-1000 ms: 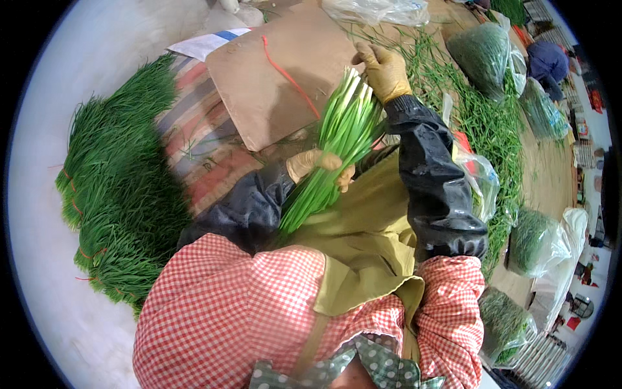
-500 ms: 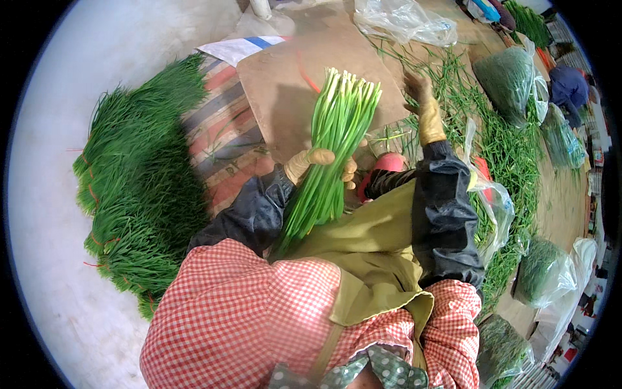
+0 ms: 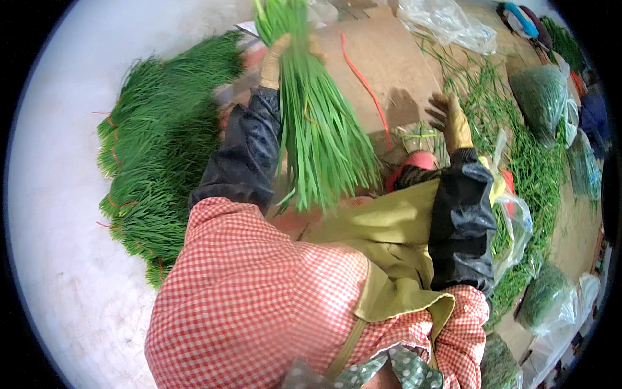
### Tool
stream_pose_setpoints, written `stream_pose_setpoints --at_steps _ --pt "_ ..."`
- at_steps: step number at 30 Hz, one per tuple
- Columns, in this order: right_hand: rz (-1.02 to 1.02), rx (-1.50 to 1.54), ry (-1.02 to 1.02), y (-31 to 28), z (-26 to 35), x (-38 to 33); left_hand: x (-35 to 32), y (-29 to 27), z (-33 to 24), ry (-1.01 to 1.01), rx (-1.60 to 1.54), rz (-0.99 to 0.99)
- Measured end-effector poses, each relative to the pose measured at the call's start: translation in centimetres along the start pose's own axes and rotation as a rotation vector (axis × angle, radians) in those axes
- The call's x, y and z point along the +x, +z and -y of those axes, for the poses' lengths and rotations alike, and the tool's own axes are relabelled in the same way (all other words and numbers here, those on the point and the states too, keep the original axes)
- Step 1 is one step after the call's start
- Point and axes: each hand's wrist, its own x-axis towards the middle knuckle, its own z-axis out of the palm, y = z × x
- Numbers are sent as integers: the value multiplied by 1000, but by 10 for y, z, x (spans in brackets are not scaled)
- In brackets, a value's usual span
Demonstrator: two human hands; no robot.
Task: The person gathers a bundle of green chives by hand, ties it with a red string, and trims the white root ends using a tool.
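Note:
My left hand [image 3: 275, 61], in a tan glove, is closed round a bunch of Chinese chives [image 3: 321, 129] and lifts it at the far side. The long green leaves hang back toward me and fan out; the bunch's other end reaches the top edge of the picture. Apart from it, my right hand [image 3: 448, 117], gloved with fingers spread, holds nothing and hovers past the right edge of a brown board [image 3: 382, 58]. A thin red strip [image 3: 364, 84] lies curved on the board between the two hands.
Tied bundles of chives [image 3: 155, 149] are piled at left on the pale floor. Loose chive leaves [image 3: 518, 168] cover the ground at right. Beyond them stand clear plastic bags of greens [image 3: 541, 100]. An empty clear bag [image 3: 447, 26] lies at the back.
My left hand has moved away from me with the chives, whose leaves now swing loose. The red strip on the board is now uncovered. My right hand's fingers have spread.

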Motion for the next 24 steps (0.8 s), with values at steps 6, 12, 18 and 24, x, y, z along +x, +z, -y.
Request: stream_pose_setpoints --at_steps 6,12,18,24 --pt "-27 -104 -193 40 24 -31 -13 -1 -48 250 27 -201" --pt "47 -238 -460 129 78 -106 -13 20 9 63 -33 -56" --pt "76 -839 -429 135 62 -114 6 38 86 -11 165 -135" --pt "280 -70 207 68 89 -136 18 43 117 -285 29 -146"
